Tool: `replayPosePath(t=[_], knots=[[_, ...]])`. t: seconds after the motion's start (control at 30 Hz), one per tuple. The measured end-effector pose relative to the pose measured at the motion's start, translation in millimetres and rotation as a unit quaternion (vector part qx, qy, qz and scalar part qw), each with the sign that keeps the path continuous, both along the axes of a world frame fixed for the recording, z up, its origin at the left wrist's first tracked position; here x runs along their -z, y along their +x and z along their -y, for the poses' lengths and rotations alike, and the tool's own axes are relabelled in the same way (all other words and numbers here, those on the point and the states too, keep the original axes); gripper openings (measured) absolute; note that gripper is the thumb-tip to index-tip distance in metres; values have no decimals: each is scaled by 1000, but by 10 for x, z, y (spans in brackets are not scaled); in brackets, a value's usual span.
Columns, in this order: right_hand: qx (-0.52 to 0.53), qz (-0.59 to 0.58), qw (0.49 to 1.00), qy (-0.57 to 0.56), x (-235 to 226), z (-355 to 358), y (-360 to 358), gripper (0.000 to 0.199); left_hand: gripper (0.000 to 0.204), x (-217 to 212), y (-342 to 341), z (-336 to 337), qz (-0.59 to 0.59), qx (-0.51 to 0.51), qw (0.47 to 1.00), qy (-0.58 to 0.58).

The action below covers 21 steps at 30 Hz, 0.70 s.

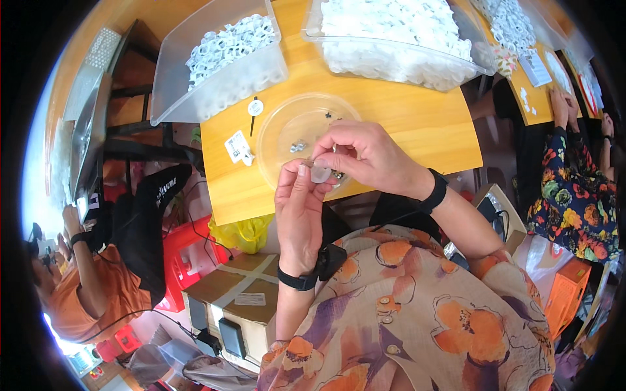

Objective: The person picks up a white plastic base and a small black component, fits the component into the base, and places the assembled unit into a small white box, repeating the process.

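Note:
Between the fingertips of my left hand (298,199) is a small round translucent plastic piece (320,173), pinched at its edge. My right hand (365,156) meets it from the right, thumb and forefinger closed together at the top of the piece; whether they grip the piece or a smaller part is hidden. Both hands are over the near side of a shallow clear round tray (274,130) on the wooden table. Inside the tray lie a few small metallic parts (298,146) and some small dark bits (329,116) near its far side.
Beyond the tray stand a clear bin of pale ring-like parts (228,49) and a larger bin of white parts (398,39). A white label card (237,147) lies left of the tray. A cardboard box (241,287) sits below the table at left. Co-workers sit on both sides.

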State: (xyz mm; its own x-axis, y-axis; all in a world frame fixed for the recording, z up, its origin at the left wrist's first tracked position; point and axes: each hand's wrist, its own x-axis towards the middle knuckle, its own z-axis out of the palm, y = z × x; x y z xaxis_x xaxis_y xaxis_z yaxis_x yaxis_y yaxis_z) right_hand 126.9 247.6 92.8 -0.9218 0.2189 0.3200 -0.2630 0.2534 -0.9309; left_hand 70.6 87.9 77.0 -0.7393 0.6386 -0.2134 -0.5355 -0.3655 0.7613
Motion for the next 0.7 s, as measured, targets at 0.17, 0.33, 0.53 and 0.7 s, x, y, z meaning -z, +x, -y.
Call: replayPosePath(t=[0.17, 0.33, 0.53, 0.7], knots=[[-58, 66, 993, -79, 9, -75, 17, 8, 13, -14, 29, -38, -13, 10, 1000, -6], [-117, 173, 973, -99, -88, -186, 34, 11, 10, 26, 76, -62, -296, -71, 938, -166], [-97, 141, 963, -207, -35, -105, 2, 14, 8, 71, 50, -52, -440, -61, 871, -209], [10, 102, 985, -139, -70, 31, 62, 16, 12, 8, 90, -75, -215, -51, 964, -146]])
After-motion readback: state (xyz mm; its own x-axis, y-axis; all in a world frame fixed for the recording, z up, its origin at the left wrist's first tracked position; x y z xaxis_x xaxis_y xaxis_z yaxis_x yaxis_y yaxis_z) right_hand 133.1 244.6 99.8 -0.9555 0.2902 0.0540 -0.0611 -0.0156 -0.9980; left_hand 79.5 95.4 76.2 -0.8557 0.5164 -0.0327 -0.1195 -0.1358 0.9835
